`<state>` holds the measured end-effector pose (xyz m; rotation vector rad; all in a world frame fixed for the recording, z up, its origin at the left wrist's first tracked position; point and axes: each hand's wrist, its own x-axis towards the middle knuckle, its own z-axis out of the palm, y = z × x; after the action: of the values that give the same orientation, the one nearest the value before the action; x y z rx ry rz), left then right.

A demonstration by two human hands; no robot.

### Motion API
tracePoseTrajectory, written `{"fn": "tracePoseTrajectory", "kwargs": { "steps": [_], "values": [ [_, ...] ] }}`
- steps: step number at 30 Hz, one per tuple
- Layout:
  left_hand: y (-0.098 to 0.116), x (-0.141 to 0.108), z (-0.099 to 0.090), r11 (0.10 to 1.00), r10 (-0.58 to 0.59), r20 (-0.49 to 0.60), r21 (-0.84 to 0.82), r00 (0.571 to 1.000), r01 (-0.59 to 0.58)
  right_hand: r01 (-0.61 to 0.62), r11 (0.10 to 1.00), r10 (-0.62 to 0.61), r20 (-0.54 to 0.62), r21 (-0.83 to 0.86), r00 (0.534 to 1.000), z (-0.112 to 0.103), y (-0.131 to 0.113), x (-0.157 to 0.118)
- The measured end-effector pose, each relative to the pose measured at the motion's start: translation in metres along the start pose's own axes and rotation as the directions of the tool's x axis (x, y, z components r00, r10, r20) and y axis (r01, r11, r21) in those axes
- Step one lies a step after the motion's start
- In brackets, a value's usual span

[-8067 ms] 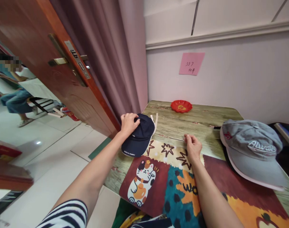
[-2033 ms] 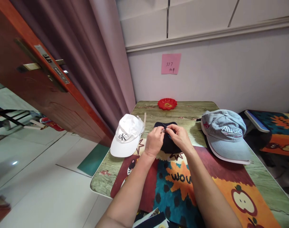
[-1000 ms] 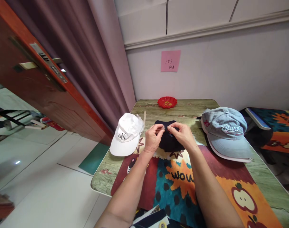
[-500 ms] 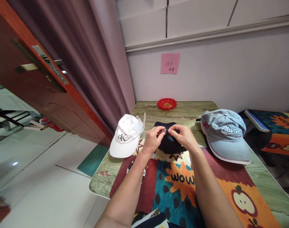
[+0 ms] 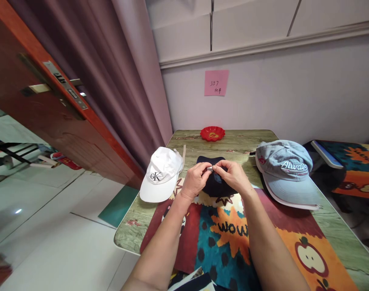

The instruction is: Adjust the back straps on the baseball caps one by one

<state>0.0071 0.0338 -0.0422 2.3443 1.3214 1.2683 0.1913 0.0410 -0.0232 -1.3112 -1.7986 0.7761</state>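
A dark navy cap (image 5: 219,186) lies on the table in the middle, under both hands. My left hand (image 5: 196,178) is closed, thumb and finger pinching a small silver buckle (image 5: 210,168) above the cap. My right hand (image 5: 233,174) is closed in a pinch at the buckle's right side; what lies between its fingertips is too small to make out. To the left sits a white cap (image 5: 160,173) with black letters. On the right a light blue denim cap (image 5: 286,165) rests on top of another pale cap, whose brim edge shows beneath.
A red scalloped dish (image 5: 213,133) stands near the back edge of the wood-patterned table (image 5: 130,232). A colourful printed mat (image 5: 215,230) covers the front. The open door (image 5: 90,137) and a curtain are left; a second table is right.
The fingertips of my right hand have come closer to my left fingertips, meeting at the silver buckle. The caps have stayed in place, and the camera view has shifted slightly.
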Motion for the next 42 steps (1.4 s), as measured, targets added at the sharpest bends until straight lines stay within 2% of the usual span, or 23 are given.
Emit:
{"fn": "tracePoseTrajectory", "kwargs": {
  "steps": [8,14,24,28,31,42],
  "values": [
    [-0.003,0.000,-0.003,0.999,-0.030,0.000,-0.015,1.000,0.030,-0.078,0.997,0.077,0.003,0.010,0.997,-0.012,0.004,-0.003],
    [-0.005,0.000,-0.005,0.999,-0.024,0.023,-0.023,0.999,0.024,-0.049,0.998,0.049,0.008,0.043,0.999,-0.007,0.012,0.000],
    [0.003,0.006,-0.013,0.998,0.066,0.032,-0.009,0.997,-0.066,-0.001,0.999,0.000,0.002,0.036,1.000,0.000,0.001,0.000],
    [0.004,0.007,-0.014,0.997,0.049,0.051,0.065,0.997,-0.052,0.014,0.999,-0.013,-0.027,0.036,1.000,0.002,-0.001,-0.001],
    [0.002,0.006,-0.014,0.996,0.046,0.034,0.078,0.998,-0.048,0.007,0.999,-0.008,0.018,0.031,1.000,0.000,0.000,-0.001],
    [0.004,0.006,-0.013,0.999,0.004,0.041,-0.033,0.999,-0.002,0.010,1.000,-0.011,0.045,0.020,0.999,0.000,0.003,-0.001]
  ]
}}
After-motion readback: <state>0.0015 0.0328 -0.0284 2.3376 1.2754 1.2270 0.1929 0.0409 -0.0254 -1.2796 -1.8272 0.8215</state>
